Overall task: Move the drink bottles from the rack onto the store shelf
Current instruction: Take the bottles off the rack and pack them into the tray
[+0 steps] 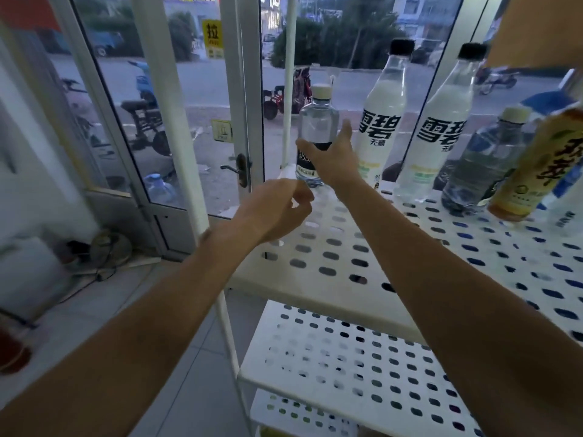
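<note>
Okay, I'm looking down over both bare forearms at the white perforated shelf (441, 247). The right hand (331, 156) is out at the soda bottle (317, 130), the clear one with the dark label and pale cap. The thumb lies across the label and one finger sticks up just beside its right side. I cannot tell whether that is a real grip or only a loose cup. The bottle stands upright at the shelf's back-left corner, right beside the white post (288, 89). The left hand (277, 209) hangs near the shelf's left edge, fingers curled in with thumb meeting fingertip, holding nothing. To the right, two tall black-capped bottles (378, 130) stand in a row, then a clear water bottle (485, 162) and a yellow tea bottle (536, 165). Lower tiers (347, 357) sit below, with a glass door (189, 89) behind.
</note>
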Demonstrator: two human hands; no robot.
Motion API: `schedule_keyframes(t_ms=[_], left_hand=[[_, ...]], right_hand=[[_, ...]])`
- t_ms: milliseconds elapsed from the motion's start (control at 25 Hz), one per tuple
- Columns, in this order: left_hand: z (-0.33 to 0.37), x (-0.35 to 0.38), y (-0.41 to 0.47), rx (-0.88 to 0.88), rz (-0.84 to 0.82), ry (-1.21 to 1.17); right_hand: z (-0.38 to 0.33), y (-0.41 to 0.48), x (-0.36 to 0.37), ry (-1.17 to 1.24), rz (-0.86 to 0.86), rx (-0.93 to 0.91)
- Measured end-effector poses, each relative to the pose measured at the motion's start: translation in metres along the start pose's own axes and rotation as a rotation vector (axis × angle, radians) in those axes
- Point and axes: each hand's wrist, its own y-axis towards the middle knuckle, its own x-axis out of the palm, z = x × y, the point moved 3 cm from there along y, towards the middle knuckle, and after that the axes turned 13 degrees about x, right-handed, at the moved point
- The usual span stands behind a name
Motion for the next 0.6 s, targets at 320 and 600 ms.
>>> schedule_keyframes(t_ms=[320,600], left_hand=[[-0.001,0.004,-0.004,-0.003,0.03,-0.025],[0.006,-0.017,-0.019,0.009,0.354,-0.289]], right_hand=[[0.002,0.001,0.0,-0.072,0.149,-0.095],[-0.009,-0.044,-0.021,-0.047,0.152,-0.157]])
